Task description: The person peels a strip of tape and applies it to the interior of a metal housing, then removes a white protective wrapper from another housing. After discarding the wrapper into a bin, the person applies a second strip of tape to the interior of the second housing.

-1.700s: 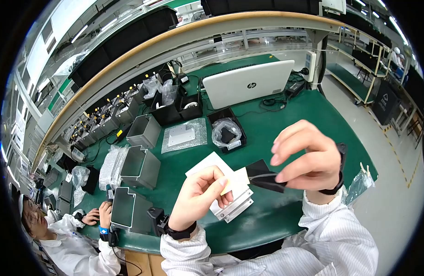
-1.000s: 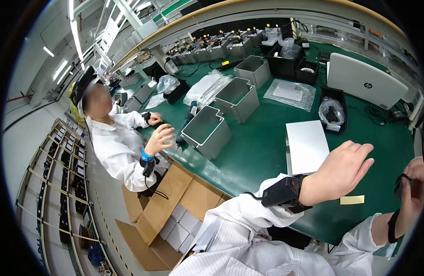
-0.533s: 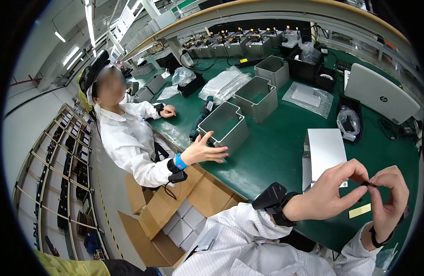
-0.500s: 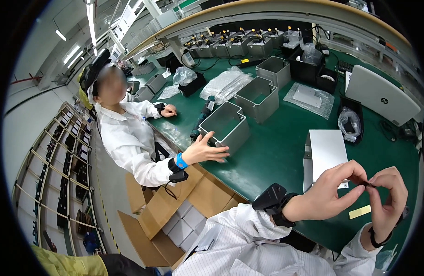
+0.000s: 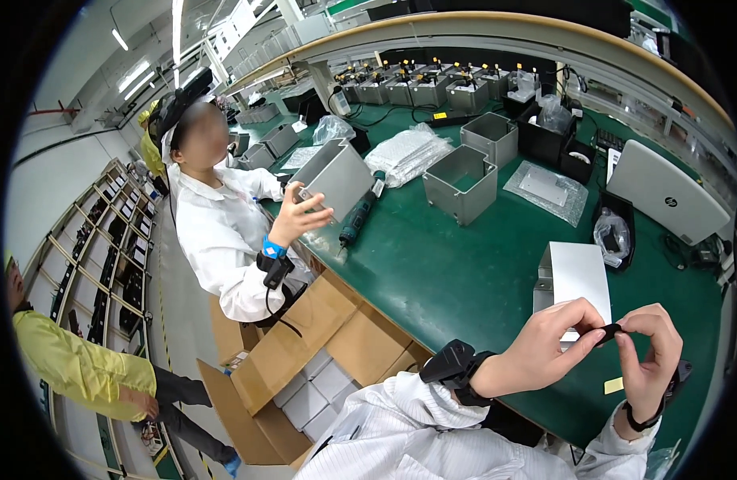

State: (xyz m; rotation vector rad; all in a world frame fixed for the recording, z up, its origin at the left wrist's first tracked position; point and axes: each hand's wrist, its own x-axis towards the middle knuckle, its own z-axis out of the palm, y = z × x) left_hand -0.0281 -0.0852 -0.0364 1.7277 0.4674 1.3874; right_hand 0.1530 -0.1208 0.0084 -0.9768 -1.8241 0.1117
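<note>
Over the near right of the green bench, my left hand and my right hand face each other, thumb and fingertips pinched together. Between them they grip a small, dark, strip-like piece, partly covered by the fingers; its exact kind is unclear. Just beyond my left hand stands a bent white metal panel, its front end partly hidden by my fingers. A short pale-yellow strip lies on the bench under my hands.
A co-worker on the left holds a grey metal box tilted above a power drill. Further grey boxes, bubble-wrapped parts and a white laptop stand on the bench. An open carton sits below its edge.
The co-worker has lifted the grey box off the bench toward themselves. My hands stay together, and more of the dark piece shows between them. A person in yellow has come into view at left.
</note>
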